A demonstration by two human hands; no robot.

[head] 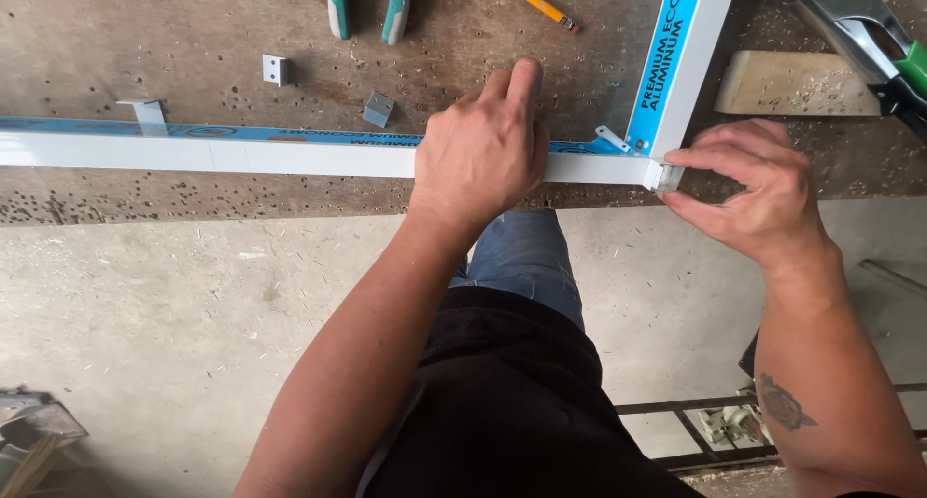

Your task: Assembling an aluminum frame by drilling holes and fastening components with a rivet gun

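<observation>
Long white aluminium bar with blue film (241,153), on pitted brown surface (145,35): light, stiff, slippery. Left hand (483,151) presses flat on it; right hand (758,189) pinches the corner joint (666,175).

place: a metalworking or frame-making workshop, seen from above at a work bench (193,35).
bench: a rough brown top, pitted with many small drill holes and scattered with dust and shavings, more so toward its near edge.
stock: white aluminium profiles (212,155) with blue protective film, two lengths meeting at a corner near the bench's near edge.
tools: pliers with teal handles (367,11) and a yellow pencil (536,1) at the far edge; a metal clamp tool (850,25) at the far right corner.
hardware: small metal brackets (276,69) lying loose on the bench.
scrap: a wooden offcut (792,83) toward the right edge.
floor: bare dusty concrete floor (193,305), with a metal grid (715,430) lying on it.
</observation>
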